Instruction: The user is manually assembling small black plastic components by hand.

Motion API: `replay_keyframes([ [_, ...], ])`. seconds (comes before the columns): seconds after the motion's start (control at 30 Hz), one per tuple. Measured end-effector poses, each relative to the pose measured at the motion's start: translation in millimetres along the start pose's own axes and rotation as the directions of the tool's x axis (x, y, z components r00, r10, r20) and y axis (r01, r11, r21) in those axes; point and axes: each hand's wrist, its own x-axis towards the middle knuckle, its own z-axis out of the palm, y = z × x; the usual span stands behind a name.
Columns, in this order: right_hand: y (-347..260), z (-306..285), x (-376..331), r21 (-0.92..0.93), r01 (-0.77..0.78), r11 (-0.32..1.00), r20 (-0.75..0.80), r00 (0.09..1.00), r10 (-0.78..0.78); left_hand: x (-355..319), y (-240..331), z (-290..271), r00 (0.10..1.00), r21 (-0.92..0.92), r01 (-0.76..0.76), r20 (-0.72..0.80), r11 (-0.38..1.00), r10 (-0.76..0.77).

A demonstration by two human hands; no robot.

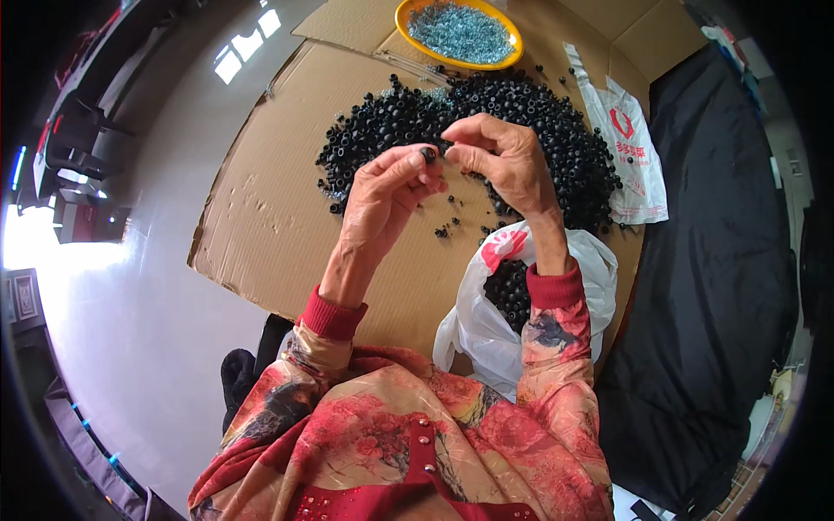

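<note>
Black and small, one piece (428, 154) is pinched between the thumb and fingers of the left hand (382, 193), held above the cardboard (269, 200). Just beside it, the right hand (511, 165) has its thumb and forefinger brought close together, pointing toward the piece; whether they grip anything is too small to tell. Beyond both hands spreads a wide pile (539, 108) of similar black pieces, with a few strays (443, 232) lying nearer the person. An orange bowl (400, 28) of clear bluish bits (456, 33) stands past the pile. To the pile's right lies a flat white bag (638, 195) with red print. Under the right forearm, an open white sack (473, 300) holds more black pieces. Dark red cuffs (332, 319) circle both wrists.
</note>
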Motion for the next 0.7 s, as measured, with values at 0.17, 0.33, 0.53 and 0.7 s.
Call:
replay_keyframes([
  [0.17, 83.9, -1.4, -14.7, -0.416, 0.128, 0.900, 0.257, 0.966, -0.019, 3.8, -3.5, 0.7, 0.999, -0.045, -0.031, -0.023, 0.999, 0.030],
  [0.33, 97.8, 22.0, -29.9, -0.612, 0.259, 0.747, 0.316, 0.946, -0.070, 4.7, -6.4, -0.4, 1.000, -0.121, 0.006, -0.027, 0.993, -0.010],
  [0.53, 73.2, 4.7, -23.6, -0.403, 0.139, 0.905, 0.266, 0.963, -0.030, 0.8, -6.6, 4.7, 0.995, -0.315, 0.095, 0.042, 0.944, -0.087],
  [0.7, 30.1, -16.2, -19.2, -0.103, -0.052, 0.993, 0.005, 0.999, 0.053, -0.5, -9.5, 14.8, 0.992, -0.331, 0.126, 0.040, 0.935, -0.119],
])
